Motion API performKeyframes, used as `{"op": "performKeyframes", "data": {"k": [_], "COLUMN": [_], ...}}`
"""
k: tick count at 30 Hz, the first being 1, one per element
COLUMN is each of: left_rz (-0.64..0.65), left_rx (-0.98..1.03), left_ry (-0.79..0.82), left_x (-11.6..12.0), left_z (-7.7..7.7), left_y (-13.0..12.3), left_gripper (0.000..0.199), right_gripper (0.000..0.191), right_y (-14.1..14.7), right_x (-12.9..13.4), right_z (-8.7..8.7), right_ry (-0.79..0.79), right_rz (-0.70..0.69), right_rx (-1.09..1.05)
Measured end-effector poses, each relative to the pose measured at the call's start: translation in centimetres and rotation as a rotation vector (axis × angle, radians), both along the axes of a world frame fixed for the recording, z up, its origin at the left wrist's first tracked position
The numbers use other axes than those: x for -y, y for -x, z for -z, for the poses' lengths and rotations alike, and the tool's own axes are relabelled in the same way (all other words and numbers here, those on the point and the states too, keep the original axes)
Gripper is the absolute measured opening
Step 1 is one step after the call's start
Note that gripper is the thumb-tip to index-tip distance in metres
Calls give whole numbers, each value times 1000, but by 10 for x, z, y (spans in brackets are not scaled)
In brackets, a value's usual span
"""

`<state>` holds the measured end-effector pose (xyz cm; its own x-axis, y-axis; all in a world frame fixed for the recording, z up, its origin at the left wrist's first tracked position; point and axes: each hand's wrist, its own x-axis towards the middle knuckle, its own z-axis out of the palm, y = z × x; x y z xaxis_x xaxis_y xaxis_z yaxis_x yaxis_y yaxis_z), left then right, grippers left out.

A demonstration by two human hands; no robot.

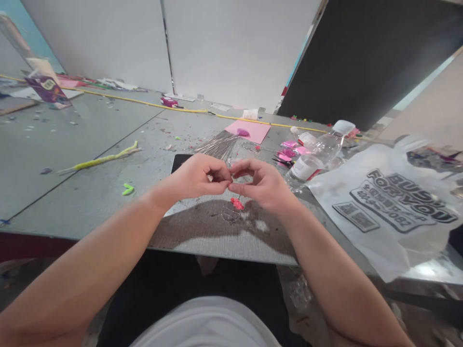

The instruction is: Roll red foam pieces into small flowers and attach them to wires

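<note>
Over the front part of the table, my left hand (206,177) and my right hand (256,182) meet at the fingertips. Both are closed in a pinch, thumb against fingers. Whatever lies between the fingertips is too small or too hidden to name. Just below them is a small red-pink piece (237,203), beside a tangle of thin clear or wiry material (230,214). Behind the hands, a bundle of thin metal wires (217,144) fans out. A dark flat object (179,163) shows partly behind my left hand.
A pink sheet (258,131) bears a purple lump (242,132). Right of my hands stand a clear plastic bottle (318,156), pink packets (287,153) and a white plastic bag (390,207). Leftward lie a yellow-green fuzzy stick (104,160) and a green bent piece (128,189). A yellow cord (144,101) crosses behind.
</note>
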<state>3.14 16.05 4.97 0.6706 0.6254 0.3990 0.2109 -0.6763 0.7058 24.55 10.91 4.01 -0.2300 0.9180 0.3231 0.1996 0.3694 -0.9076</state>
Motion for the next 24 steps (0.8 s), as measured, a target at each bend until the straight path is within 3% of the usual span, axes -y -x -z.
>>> {"op": "performKeyframes", "data": {"k": [5,8,10,15,18,21,24], "left_rz": [-12,9,18,55,69,65,57], "left_rx": [136,187,199,182,149,120,103], "left_ry": [111,199,245,320,349,357,358], "left_x": [1,2,2,1,-1,-2,-2], "left_z": [1,-1,-2,-2,0,1,-1], "left_y": [-3,-4,-3,-2,-1,-2,-3], "left_gripper": [11,12,12,12,10,9,13], "right_gripper": [40,39,34,13,12,13,11], "right_y": [-1,1,3,6,5,5,5], "right_x": [-4,-5,-3,3,3,1,1], "right_z": [3,3,1,-2,1,4,4], "right_ry": [209,197,85,-399,-637,-748,-741], "right_rz": [-44,-42,-3,40,49,73,129], "right_rx": [-170,-200,-170,47,213,284,305]}}
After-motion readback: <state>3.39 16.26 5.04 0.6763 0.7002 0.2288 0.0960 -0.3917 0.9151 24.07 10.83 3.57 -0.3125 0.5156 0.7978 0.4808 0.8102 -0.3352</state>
